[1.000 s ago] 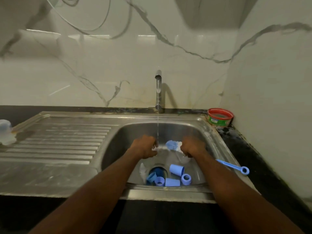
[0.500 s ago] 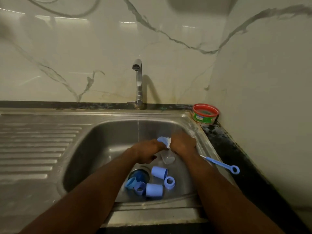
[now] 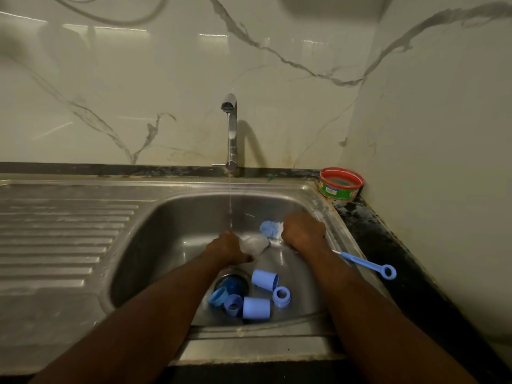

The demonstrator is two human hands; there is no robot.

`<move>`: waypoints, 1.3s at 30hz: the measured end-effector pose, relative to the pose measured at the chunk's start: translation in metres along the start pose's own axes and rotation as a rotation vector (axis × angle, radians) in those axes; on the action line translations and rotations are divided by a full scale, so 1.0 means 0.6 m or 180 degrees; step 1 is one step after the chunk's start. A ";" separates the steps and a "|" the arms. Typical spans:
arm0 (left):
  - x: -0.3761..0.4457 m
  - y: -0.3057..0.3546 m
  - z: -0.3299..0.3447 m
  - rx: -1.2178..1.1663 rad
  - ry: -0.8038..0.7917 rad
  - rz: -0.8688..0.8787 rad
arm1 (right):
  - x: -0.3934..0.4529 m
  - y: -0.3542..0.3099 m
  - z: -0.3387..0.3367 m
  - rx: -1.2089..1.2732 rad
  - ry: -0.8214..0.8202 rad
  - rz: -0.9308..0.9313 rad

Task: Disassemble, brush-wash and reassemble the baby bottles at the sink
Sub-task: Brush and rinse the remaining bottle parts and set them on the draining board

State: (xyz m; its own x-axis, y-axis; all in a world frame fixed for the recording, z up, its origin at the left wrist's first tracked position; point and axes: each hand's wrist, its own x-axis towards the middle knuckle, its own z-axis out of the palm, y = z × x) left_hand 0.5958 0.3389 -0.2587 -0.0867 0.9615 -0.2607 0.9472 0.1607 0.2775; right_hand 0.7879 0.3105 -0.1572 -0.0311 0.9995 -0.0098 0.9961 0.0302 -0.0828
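Over the steel sink (image 3: 177,217) my left hand (image 3: 225,249) grips a clear baby bottle (image 3: 255,243) lying on its side under a thin stream from the tap (image 3: 231,128). My right hand (image 3: 303,231) holds a blue bottle brush: its blue-and-white head (image 3: 270,228) sticks out to the left above the bottle, its handle with a ring end (image 3: 368,264) trails right over the sink rim. Several blue caps and collars (image 3: 256,307) lie on the basin floor around the drain (image 3: 234,282).
A ribbed steel drainboard (image 3: 61,239) stretches to the left. A red-rimmed green tub (image 3: 340,184) sits in the back right corner on the dark counter (image 3: 401,259). Marble walls close in behind and on the right.
The view has shifted slightly left. My left hand has drawn the bottle down and away from the brush head, which now shows clear of it; water falls on my left hand.
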 end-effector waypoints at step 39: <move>-0.058 -0.009 -0.117 -0.2065 0.1705 0.1153 | -0.025 -0.038 0.002 -0.0302 0.0245 -0.0386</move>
State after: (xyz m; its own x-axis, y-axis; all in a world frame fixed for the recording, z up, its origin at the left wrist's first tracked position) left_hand 0.5721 0.3203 -0.1860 -0.1030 0.9264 0.3623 0.5992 -0.2329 0.7660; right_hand 0.7658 0.2948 -0.1564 -0.1489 0.9863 0.0711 0.9888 0.1481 0.0157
